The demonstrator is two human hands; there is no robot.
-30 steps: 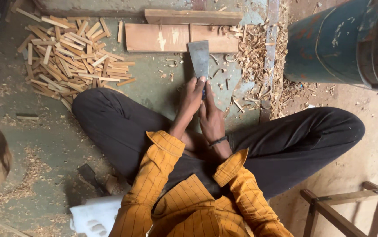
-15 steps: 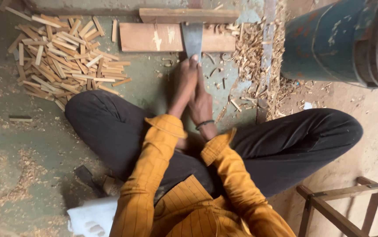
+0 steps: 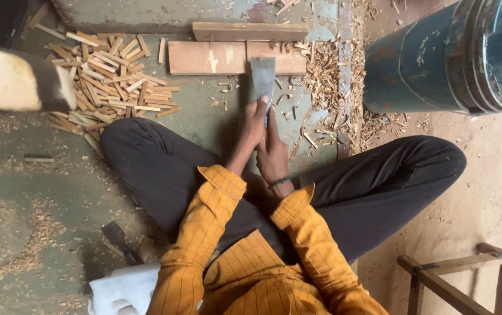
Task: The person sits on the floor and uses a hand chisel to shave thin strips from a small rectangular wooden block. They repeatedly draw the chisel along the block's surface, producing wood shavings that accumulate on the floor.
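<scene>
While the person sits cross-legged on the floor (image 3: 41, 192), scene left to right: pile of split wood sticks (image 3: 111, 76) far left, flat plank (image 3: 227, 57) ahead of centre, wood shavings (image 3: 327, 76) right of it, blue-green drum (image 3: 437, 58) far right. Left hand (image 3: 255, 125) and right hand (image 3: 274, 154) are pressed together, fingers (image 3: 261, 108) curled closed around the handle of a broad flat blade (image 3: 262, 79). Blade's long axis runs straight away from the body; its far end overlaps the plank's near edge, contact unclear. Left hand sits farther forward, nearer the steel; right hand behind it.
</scene>
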